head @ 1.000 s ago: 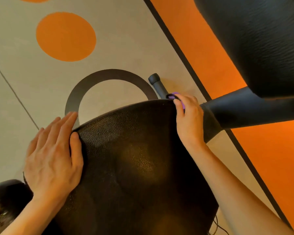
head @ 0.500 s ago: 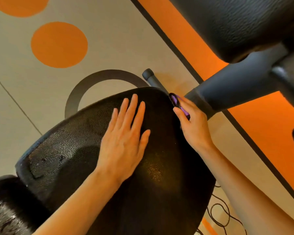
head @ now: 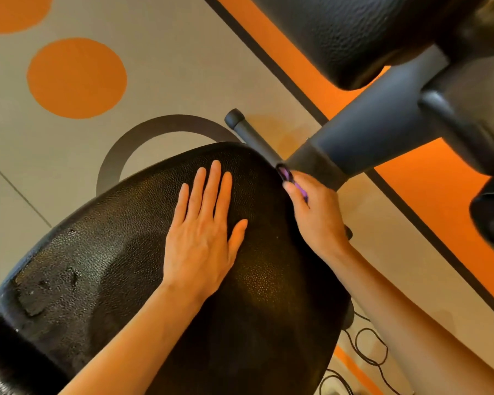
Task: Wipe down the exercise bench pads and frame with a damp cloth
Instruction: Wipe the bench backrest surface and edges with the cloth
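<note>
L hand (head: 204, 238) lies flat on the seat pad (head: 120, 252), fingers straight and together, thumb out to the side, palm down on the pad's upper middle. R hand (head: 315, 215) sits at the pad's right edge, fingers curled round a small purple thing (head: 286, 175); only a sliver of it shows past the fingertips, so can't tell if it's the cloth or sth else. It touches the pad edge right where the frame tube (head: 368, 143) meets it.

Pad is black, pebbled, w/ scuffed, peeling patches well to the left of the L hand, near the pad's lower-left corner. A second dark pad (head: 354, 32) hangs above and beyond the R hand, out of focus. A thin bar w/ a black end cap (head: 235, 116) sticks out just beyond the R hand's fingertips, running under the pad edge.

Floor (head: 160, 52) beyond both hands is beige w/ orange circles (head: 76, 78), a dark grey arc (head: 166, 126) just past the L fingertips, and an orange band (head: 428, 178) edged in dark grey to the right of the R hand. Black cable (head: 365, 346) loops on the floor below the R forearm.
</note>
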